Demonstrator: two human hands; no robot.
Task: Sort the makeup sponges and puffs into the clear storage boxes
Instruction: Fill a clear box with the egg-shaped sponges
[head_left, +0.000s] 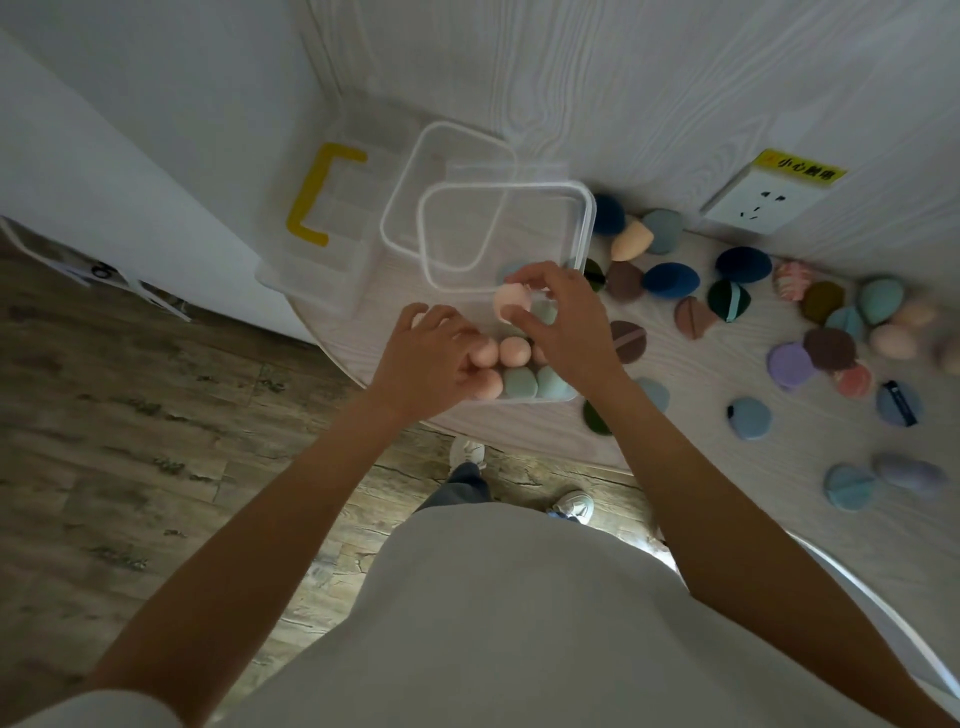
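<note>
A clear storage box (586, 228) stands on the white table near its left edge, with pink and pale green sponges (519, 383) packed in rows inside. My right hand (563, 322) is over the box, its fingertips pinching a pink sponge (509, 304). My left hand (428, 358) reaches into the box's near left corner, fingers curled among the pink sponges there; whether it grips one I cannot tell. A second clear box (415, 171) stands behind, partly overlapped by the first. Many loose sponges and flat puffs (831, 348) lie scattered to the right.
A clear lid with a yellow handle (317, 195) lies at the table's back left. A white wall socket with a yellow label (758, 205) sits on the wall at the right. The table's rounded edge (519, 441) is just below the box; my shoes show on the wooden floor.
</note>
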